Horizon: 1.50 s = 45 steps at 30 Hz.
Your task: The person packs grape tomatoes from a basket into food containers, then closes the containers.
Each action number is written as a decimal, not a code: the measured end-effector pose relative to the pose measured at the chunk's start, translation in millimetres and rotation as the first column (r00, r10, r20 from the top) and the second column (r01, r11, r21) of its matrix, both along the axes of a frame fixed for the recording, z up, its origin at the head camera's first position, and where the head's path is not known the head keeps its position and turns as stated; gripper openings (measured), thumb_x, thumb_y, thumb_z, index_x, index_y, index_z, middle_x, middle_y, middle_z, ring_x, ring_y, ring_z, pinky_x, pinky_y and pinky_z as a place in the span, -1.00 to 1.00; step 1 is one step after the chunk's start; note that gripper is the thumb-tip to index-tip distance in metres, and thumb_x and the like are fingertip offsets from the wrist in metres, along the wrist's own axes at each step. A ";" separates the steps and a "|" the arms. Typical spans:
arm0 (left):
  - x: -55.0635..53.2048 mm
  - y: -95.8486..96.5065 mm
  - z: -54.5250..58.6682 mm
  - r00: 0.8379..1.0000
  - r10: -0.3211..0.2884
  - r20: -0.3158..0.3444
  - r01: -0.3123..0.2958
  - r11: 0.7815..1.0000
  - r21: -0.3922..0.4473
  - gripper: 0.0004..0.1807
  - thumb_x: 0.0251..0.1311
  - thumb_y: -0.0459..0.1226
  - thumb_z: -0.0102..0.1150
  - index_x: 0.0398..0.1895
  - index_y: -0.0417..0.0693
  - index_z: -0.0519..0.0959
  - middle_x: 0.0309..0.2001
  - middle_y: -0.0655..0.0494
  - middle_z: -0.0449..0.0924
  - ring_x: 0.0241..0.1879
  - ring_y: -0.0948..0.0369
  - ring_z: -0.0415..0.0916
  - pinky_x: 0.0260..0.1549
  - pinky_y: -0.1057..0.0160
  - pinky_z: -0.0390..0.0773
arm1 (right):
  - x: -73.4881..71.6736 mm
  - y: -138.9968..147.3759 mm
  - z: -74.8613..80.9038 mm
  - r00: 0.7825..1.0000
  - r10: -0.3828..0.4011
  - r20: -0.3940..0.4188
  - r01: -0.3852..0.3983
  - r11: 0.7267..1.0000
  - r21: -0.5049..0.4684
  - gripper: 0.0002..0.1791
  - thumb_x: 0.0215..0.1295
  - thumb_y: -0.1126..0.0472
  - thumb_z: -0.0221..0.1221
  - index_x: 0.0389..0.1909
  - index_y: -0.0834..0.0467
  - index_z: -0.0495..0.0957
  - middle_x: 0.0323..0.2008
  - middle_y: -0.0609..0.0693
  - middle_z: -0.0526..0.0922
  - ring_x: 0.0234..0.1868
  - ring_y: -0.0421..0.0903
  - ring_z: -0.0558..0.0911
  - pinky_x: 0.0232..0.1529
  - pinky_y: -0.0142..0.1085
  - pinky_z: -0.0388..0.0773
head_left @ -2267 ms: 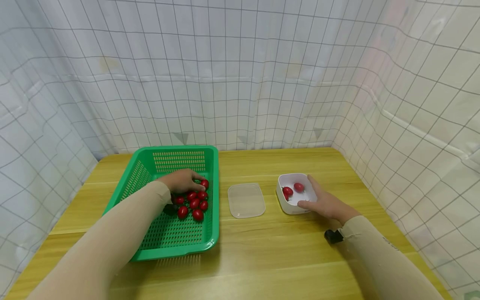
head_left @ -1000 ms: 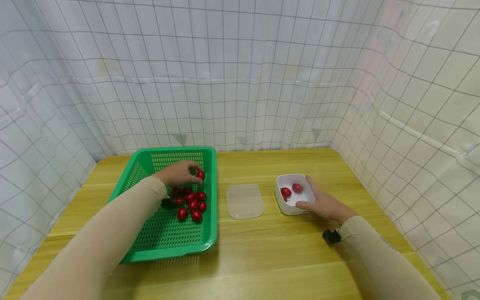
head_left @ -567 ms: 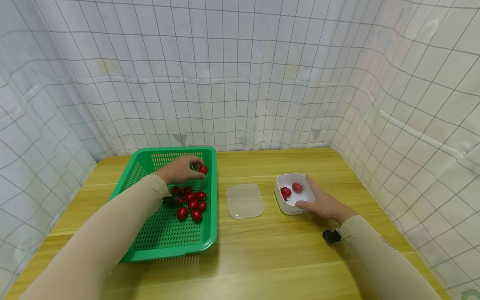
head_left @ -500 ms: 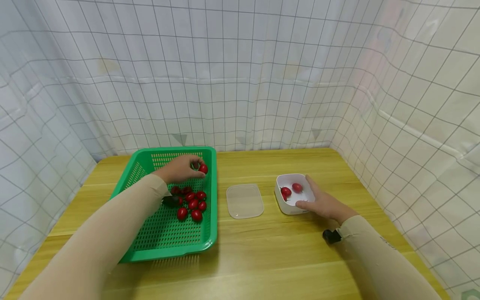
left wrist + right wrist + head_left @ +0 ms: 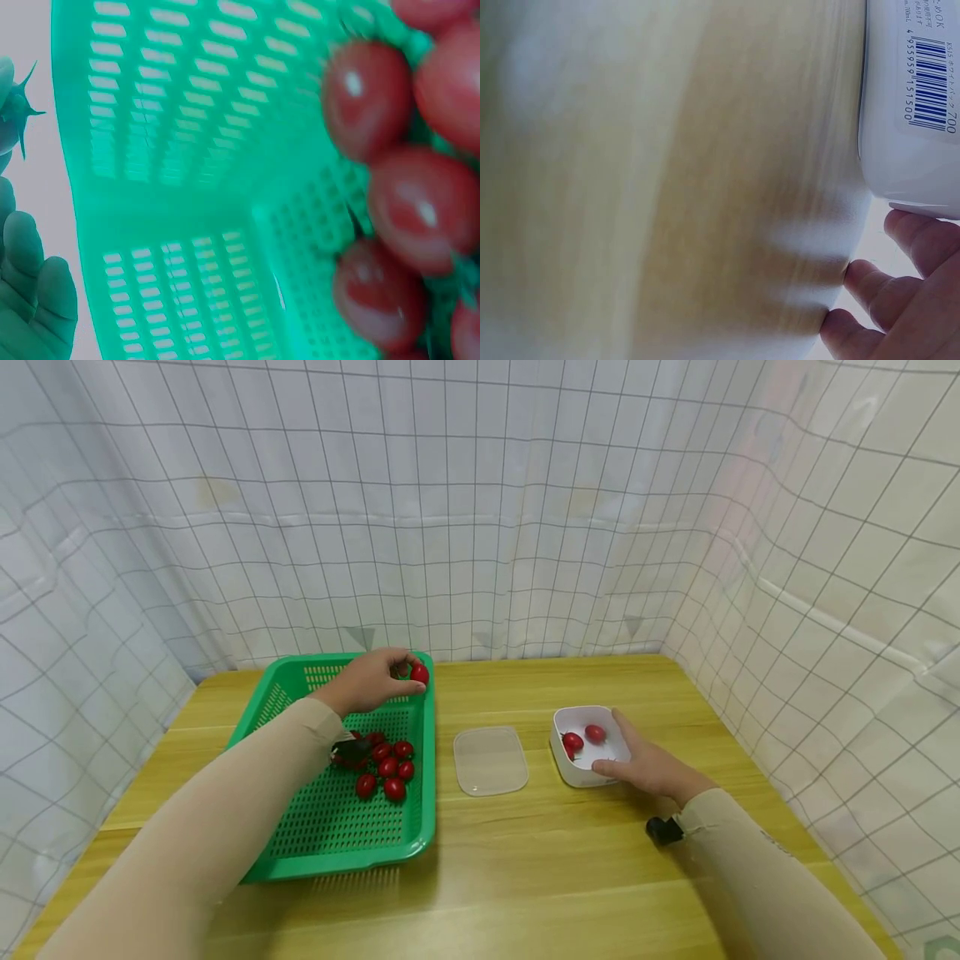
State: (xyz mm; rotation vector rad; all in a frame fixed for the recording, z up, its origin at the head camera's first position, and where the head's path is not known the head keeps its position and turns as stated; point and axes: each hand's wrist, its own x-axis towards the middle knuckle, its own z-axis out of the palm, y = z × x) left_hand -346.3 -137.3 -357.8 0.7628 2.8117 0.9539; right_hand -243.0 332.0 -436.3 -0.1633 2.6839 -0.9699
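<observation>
I'm in a small curtained booth: white, grid-patterned curtains (image 5: pixel 480 527) close me in at ten, twelve and two o'clock around my wood-grain tabletop (image 5: pixel 517 868). The green basket (image 5: pixel 428 777) of red tomatoes (image 5: pixel 394 790) at eleven and the white tub (image 5: pixel 581 777) at one lend a kitchen touch, though whether a home lies behind the cloth I can't tell.

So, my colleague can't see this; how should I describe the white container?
On the wooden table, go right from the green basket, past the flat translucent square. There the right hand grips the white container. Unlike its flat neighbour, it has walls and holds tomatoes; unlike the basket, it's white.
</observation>
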 end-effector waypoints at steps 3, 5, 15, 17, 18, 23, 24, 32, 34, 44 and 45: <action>0.3 9.5 4.6 1.000 -0.022 -0.002 0.022 0.999 0.034 -0.70 0.38 -0.03 0.37 0.02 0.05 0.63 -0.24 0.05 0.50 -0.31 0.11 0.37 -0.29 0.14 0.44 | -0.4 0.5 0.1 1.000 -0.007 -0.001 0.007 1.000 0.010 0.37 0.32 -0.36 0.31 0.71 0.09 -0.46 0.68 0.36 -0.09 0.53 0.36 0.23 0.57 0.35 0.07; 0.4 17.4 7.7 0.999 -0.038 -0.003 0.039 0.998 0.059 -0.69 0.38 -0.05 0.38 0.06 0.04 0.64 -0.24 0.04 0.52 -0.31 0.10 0.38 -0.30 0.14 0.45 | -0.9 0.9 -0.3 1.000 -0.011 -0.001 0.011 1.000 0.013 0.37 0.32 -0.36 0.31 0.72 0.08 -0.46 0.68 0.35 -0.09 0.53 0.36 0.23 0.57 0.35 0.07; 4.7 64.4 19.8 0.994 -0.104 -0.019 0.105 0.993 0.051 -0.65 0.34 -0.06 0.42 0.05 -0.01 0.65 -0.18 0.03 0.52 -0.16 0.08 0.41 -0.23 0.15 0.47 | 0.1 -0.5 1.0 1.000 -0.002 -0.014 0.002 1.000 0.004 0.37 0.31 -0.35 0.32 0.72 0.11 -0.44 0.68 0.35 -0.09 0.52 0.33 0.25 0.57 0.33 0.09; 5.9 72.9 23.0 0.993 -0.114 -0.023 0.114 0.993 0.037 -0.65 0.34 -0.03 0.42 0.04 0.01 0.65 -0.16 0.04 0.52 -0.14 0.08 0.41 -0.21 0.14 0.47 | 0.4 -0.8 0.7 1.000 -0.004 -0.016 0.004 1.000 0.000 0.37 0.31 -0.35 0.32 0.72 0.11 -0.43 0.68 0.33 -0.09 0.53 0.33 0.25 0.57 0.32 0.09; 6.9 76.7 25.1 0.992 -0.121 -0.022 0.122 0.992 0.037 -0.65 0.34 -0.03 0.42 0.04 0.01 0.65 -0.16 0.04 0.52 -0.13 0.07 0.41 -0.20 0.13 0.47 | 0.4 -1.0 0.6 1.000 -0.002 -0.017 0.002 1.000 -0.001 0.36 0.32 -0.35 0.32 0.72 0.11 -0.43 0.68 0.33 -0.09 0.53 0.33 0.25 0.57 0.32 0.09; 7.7 94.1 30.0 0.984 -0.176 -0.037 0.177 0.984 0.020 -0.65 0.34 -0.01 0.42 0.05 0.02 0.66 -0.14 0.06 0.52 -0.10 0.09 0.41 -0.15 0.14 0.46 | -0.7 -1.0 -1.3 1.000 -0.001 -0.020 0.001 1.000 -0.003 0.36 0.33 -0.34 0.32 0.72 0.12 -0.44 0.68 0.34 -0.12 0.54 0.33 0.23 0.57 0.33 0.08; 8.5 97.3 31.2 0.982 -0.184 -0.038 0.185 0.982 0.022 -0.64 0.34 -0.02 0.42 0.06 0.02 0.67 -0.14 0.05 0.52 -0.10 0.08 0.41 -0.14 0.13 0.47 | -0.9 -0.9 -1.8 1.000 -0.002 -0.021 0.002 1.000 -0.002 0.36 0.33 -0.34 0.32 0.71 0.12 -0.44 0.68 0.34 -0.12 0.54 0.33 0.23 0.57 0.33 0.07; 11.4 122.2 34.7 0.974 -0.225 -0.037 0.225 0.974 -0.001 -0.64 0.36 -0.01 0.40 0.08 0.03 0.68 -0.12 0.06 0.54 -0.06 0.09 0.41 -0.11 0.14 0.47 | 0.3 -1.1 -2.8 1.000 -0.006 -0.021 0.006 1.000 -0.016 0.35 0.34 -0.31 0.32 0.72 0.12 -0.43 0.69 0.32 -0.14 0.56 0.33 0.20 0.59 0.32 0.04; 12.3 130.1 36.1 0.971 -0.239 -0.031 0.239 0.971 -0.007 -0.64 0.37 -0.01 0.40 0.09 0.03 0.68 -0.11 0.06 0.54 -0.04 0.08 0.42 -0.11 0.14 0.48 | 0.7 -1.4 -1.7 1.000 -0.001 -0.025 0.000 1.000 -0.011 0.34 0.35 -0.31 0.32 0.71 0.13 -0.44 0.69 0.34 -0.13 0.55 0.34 0.21 0.58 0.33 0.06; 17.8 179.8 37.7 0.945 -0.327 -0.009 0.326 0.943 -0.063 -0.61 0.38 -0.01 0.38 0.15 0.01 0.69 -0.03 0.08 0.58 -0.01 0.11 0.47 -0.10 0.21 0.52 | -0.2 -1.5 -0.7 1.000 -0.004 -0.002 0.004 0.999 -0.036 0.35 0.35 -0.30 0.32 0.71 0.13 -0.45 0.69 0.34 -0.15 0.58 0.34 0.16 0.58 0.35 0.01; 19.0 184.8 37.2 0.943 -0.332 -0.001 0.331 0.941 -0.070 -0.61 0.39 -0.01 0.37 0.16 0.02 0.69 -0.03 0.08 0.58 -0.02 0.12 0.47 -0.11 0.22 0.53 | -0.4 -0.9 -1.1 1.000 -0.006 0.000 0.006 0.999 -0.034 0.35 0.34 -0.31 0.32 0.71 0.12 -0.45 0.69 0.33 -0.15 0.58 0.34 0.16 0.58 0.35 0.02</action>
